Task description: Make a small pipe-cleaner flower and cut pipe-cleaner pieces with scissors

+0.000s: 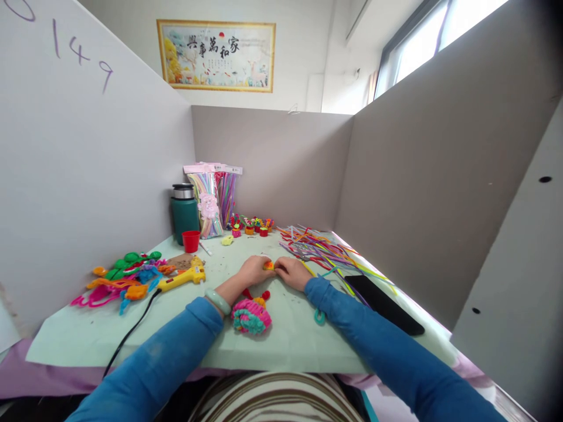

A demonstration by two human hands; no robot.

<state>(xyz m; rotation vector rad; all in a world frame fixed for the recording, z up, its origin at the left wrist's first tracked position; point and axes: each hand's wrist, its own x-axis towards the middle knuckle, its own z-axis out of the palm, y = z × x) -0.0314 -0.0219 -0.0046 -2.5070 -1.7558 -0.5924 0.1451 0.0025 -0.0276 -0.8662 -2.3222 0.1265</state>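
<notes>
Over the middle of the table, my left hand and my right hand meet fingertip to fingertip. Between them is a small orange-and-yellow fuzzy piece, apparently of pipe cleaner. The left fingers pinch it; the right fingers are closed at its other side, where the exact contact is hidden. Just below my hands lies a pink and turquoise pipe-cleaner bundle with red and orange bits at its top. A teal pipe cleaner curls beside my right sleeve.
A yellow glue gun with a black cord lies left, by a colourful pipe-cleaner pile. Behind stand a red cup, a green bottle and small flower pots. Loose pipe cleaners and a black phone-like slab lie right.
</notes>
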